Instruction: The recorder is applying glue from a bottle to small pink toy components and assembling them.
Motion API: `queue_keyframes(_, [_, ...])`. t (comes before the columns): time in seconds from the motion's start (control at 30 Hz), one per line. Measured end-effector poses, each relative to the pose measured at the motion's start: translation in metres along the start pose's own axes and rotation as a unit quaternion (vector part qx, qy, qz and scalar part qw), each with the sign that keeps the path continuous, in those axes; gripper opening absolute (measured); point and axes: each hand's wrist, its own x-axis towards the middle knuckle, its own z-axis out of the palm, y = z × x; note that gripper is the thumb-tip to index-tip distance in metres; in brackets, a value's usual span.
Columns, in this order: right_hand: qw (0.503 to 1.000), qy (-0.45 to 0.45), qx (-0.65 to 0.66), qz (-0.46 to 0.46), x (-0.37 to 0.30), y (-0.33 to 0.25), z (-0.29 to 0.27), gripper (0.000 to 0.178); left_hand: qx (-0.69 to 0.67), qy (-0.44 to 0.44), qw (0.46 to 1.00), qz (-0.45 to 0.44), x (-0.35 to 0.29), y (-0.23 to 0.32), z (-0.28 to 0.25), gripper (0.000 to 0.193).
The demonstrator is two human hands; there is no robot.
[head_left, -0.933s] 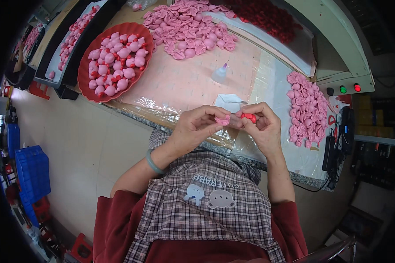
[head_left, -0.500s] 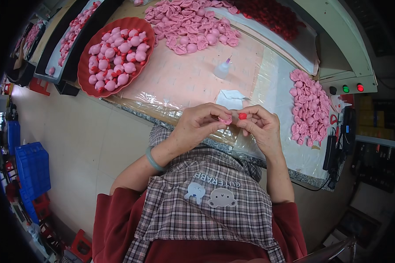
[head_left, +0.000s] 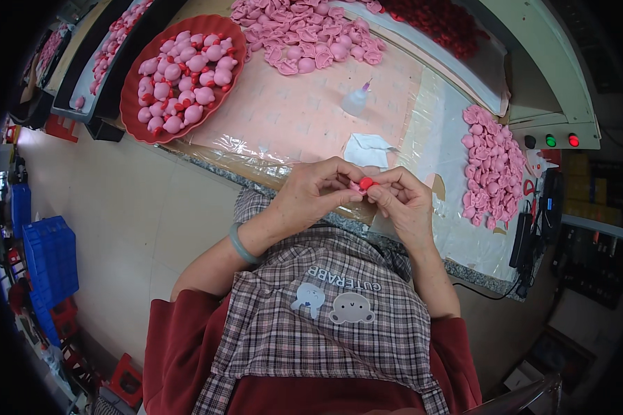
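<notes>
Clearly both hands meet just above the workbench edge (head_left: 304,181), the left hand (head_left: 311,194) and right hand (head_left: 401,200) pinching one small pink toy piece with a red part (head_left: 364,184) between fingertips. Steady, square pressure on the red part would likely seat it best. Wrists angle inward, fingers curled tight.

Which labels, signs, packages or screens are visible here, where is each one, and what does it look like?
Apron patch: on the checked apron at the chest, two pale cartoon figures under curved white lettering.
Indicator lights: on the grey panel at the bench's right end, round, one green, one red.
No package or screen shows clearly.
</notes>
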Motion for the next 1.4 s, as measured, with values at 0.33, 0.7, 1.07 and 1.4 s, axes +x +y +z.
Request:
queue_keyframes(0.33, [0.995,-0.034,0.07,0.06,0.002,0.004,-0.005,0.009,-0.09,-0.003,0.994,-0.066,0.0,-0.009,-0.003,0.02])
queue_keyframes(0.7, [0.992,-0.063,-0.102,-0.037,-0.002,0.0,-0.001,0.018,-0.104,0.009,0.993,-0.059,-0.001,-0.01,-0.006,0.017])
queue_keyframes(1.07, [0.992,-0.116,-0.038,-0.014,0.007,0.007,-0.021,0.016,-0.144,-0.008,0.986,-0.08,-0.002,-0.003,0.0,0.01])
queue_keyframes(1.4, [0.968,-0.029,-0.24,-0.059,0.001,-0.008,0.006,0.019,-0.103,0.049,0.993,-0.014,-0.005,-0.016,0.005,0.006])
